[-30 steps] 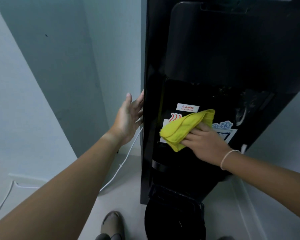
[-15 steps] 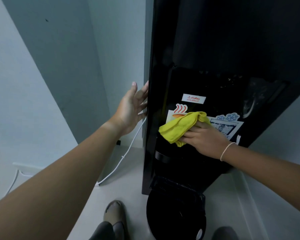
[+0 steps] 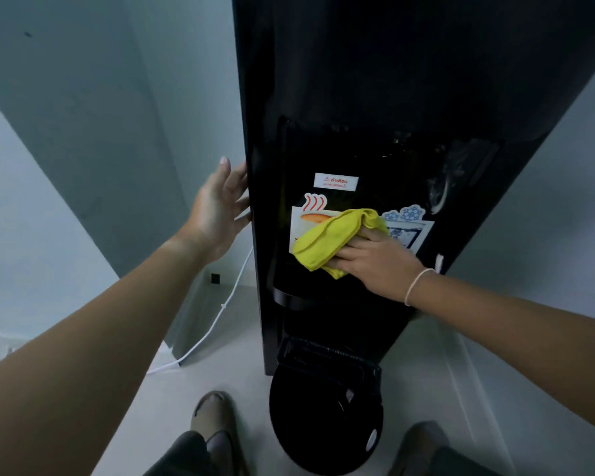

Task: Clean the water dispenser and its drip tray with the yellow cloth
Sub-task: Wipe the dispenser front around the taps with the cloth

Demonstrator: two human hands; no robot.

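A tall black water dispenser (image 3: 375,80) fills the middle of the view. My right hand (image 3: 378,266) presses a bunched yellow cloth (image 3: 330,237) against the dispenser's recessed front, over the hot-water sticker (image 3: 315,204) and next to the cold-water sticker (image 3: 406,223). My left hand (image 3: 219,213) lies flat, fingers spread, against the dispenser's left side edge. Below the recess the black drip tray (image 3: 327,355) juts out at the dispenser's foot.
A white power cable (image 3: 217,321) runs down the floor left of the dispenser. Grey walls close in on the left and right. A round black base (image 3: 323,424) sits on the floor in front, with my two shoes (image 3: 213,417) either side.
The view has shifted downward slightly. My right hand has kept the cloth on the stickers with small wiping movement; my left hand stays on the side edge.
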